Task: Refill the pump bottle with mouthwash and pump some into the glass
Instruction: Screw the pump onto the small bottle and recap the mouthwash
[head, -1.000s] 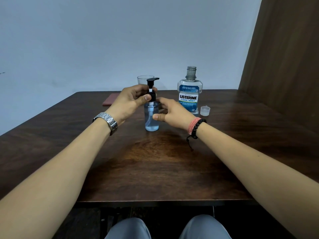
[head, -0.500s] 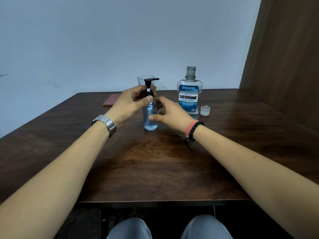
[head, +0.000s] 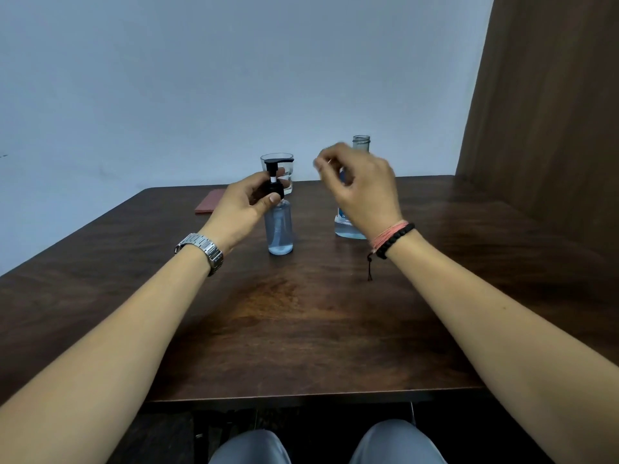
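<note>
at ten o'clock a pink mat [head: 209, 206] lies flat. our left hand [head: 244, 208] pinches the black collar of the pump bottle [head: 279, 226], already holding blue liquid, so the refill looks done. the glass [head: 281, 169] behind at twelve awaits pumping. our right hand [head: 363, 189] hangs loosely curled, holding nothing, before the uncapped mouthwash bottle [head: 360, 144]. dark wooden table [head: 301, 329], pale wall, brown panel at two.
</note>
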